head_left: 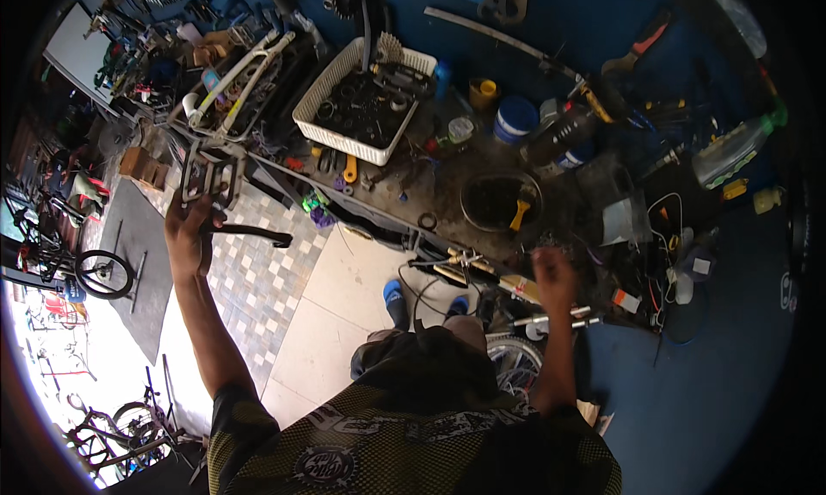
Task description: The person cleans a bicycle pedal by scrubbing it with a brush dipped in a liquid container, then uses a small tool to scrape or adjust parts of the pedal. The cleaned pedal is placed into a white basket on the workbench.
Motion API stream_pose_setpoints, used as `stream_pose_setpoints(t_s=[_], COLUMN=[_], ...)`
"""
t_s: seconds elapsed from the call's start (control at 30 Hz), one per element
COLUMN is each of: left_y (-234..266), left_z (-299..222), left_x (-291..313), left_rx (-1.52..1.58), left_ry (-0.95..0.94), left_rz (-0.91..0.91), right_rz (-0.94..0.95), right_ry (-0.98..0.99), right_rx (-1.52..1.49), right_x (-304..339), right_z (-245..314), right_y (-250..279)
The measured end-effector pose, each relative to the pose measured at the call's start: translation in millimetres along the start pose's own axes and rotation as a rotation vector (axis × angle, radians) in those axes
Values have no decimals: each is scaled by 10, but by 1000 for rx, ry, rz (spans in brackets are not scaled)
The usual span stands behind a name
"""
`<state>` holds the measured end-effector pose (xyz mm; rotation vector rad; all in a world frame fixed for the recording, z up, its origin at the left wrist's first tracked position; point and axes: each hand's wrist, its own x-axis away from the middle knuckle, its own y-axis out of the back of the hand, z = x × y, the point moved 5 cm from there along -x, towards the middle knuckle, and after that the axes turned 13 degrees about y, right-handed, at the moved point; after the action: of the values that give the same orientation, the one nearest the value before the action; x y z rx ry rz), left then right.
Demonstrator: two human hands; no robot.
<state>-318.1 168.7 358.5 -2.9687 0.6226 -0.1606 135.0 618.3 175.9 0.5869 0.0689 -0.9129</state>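
My left hand point(191, 232) is raised at the left, closed around a bicycle pedal point(212, 175) with a flat, cage-like frame. A dark crank arm point(258, 231) sticks out to the right from beside the same hand and looks joined to the pedal. Over the front edge of the workbench, my right hand point(555, 278) is blurred, so its fingers do not show clearly. Just beyond it lie small metal bits point(551, 244). Farther off is a dark round basin point(464, 209) with a yellow-handled brush point(520, 213) in it.
On the cluttered bench point(404, 204) stand a white plastic basket point(303, 119) of small parts and a blue-and-white tub point(516, 119). A pale bicycle frame point(232, 95) leans at the back left. Below my right arm is a bicycle wheel point(514, 355); more bicycles point(103, 274) stand at the left.
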Motion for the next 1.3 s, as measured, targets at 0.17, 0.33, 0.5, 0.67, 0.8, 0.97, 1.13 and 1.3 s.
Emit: stream_pose_setpoints(t_s=[0.17, 0.33, 0.5, 0.67, 0.8, 0.97, 1.13, 1.3], left_y=[992, 1522, 1779, 2077, 2303, 2749, 3299, 3937], left_z=[933, 1699, 2105, 2327, 2457, 2724, 3176, 3728], left_x=[466, 1328, 2233, 2998, 3416, 3757, 4005, 4399], left_rx=[282, 234, 193, 239, 282, 288, 364, 437], left_ry=[134, 146, 237, 183, 174, 277, 276, 391], left_rz=[-339, -563, -640, -664, -674, -733, -756, -813], right_rz=[1051, 488, 24, -63, -82, -85, 130, 1036], right_ry=[-302, -286, -914, -454, -243, 203, 778, 793], right_rx=[-29, 76, -174, -341, -620, -714, -180, 350], right_x=[1244, 1087, 723, 734, 620, 192, 562, 2104], right_z=[-720, -1325, -1251, -890, -461, 729, 2376, 3366], right_y=[-1046, -2030, -2517, -2494, -2358, -2107, -2449, -3781])
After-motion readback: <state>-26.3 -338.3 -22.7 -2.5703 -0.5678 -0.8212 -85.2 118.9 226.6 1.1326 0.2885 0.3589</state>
